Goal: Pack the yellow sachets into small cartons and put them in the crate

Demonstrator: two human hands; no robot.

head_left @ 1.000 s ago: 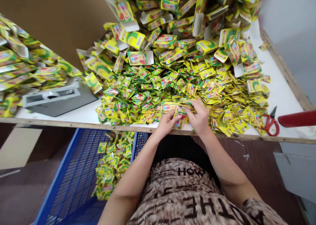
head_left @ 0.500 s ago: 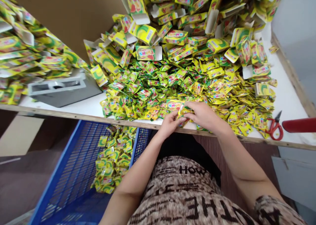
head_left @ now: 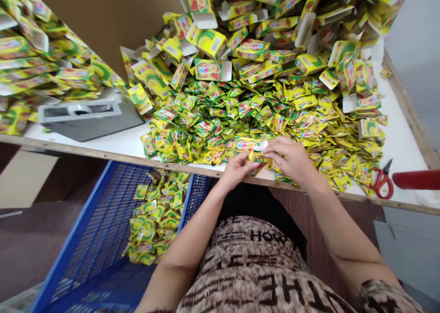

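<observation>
Both hands are together over the near edge of the table, in front of a heap of small yellow-green sachets point(head_left: 220, 116). My left hand point(head_left: 235, 170) is closed, thumb and fingers pinching a small yellow packet point(head_left: 251, 157), partly hidden by the fingers. My right hand point(head_left: 288, 158) is closed just to its right, fingertips pinched together; what they hold, if anything, is hidden. Just beyond the fingers lies a small printed carton point(head_left: 244, 143), its white flap point(head_left: 261, 145) reaching the right fingertips.
Many open-ended cartons point(head_left: 250, 49) pile up behind the sachets. A grey box point(head_left: 92, 120) stands left. Red-handled scissors point(head_left: 382, 182) and a red bar point(head_left: 415, 179) are at the right. Below the table's left side is a blue crate point(head_left: 92, 226) with filled cartons point(head_left: 154, 226).
My right hand has drawn slightly right, apart from the left fingers, and the carton's white flap now shows. My left hand stays almost in place. The whole view has shifted slightly.
</observation>
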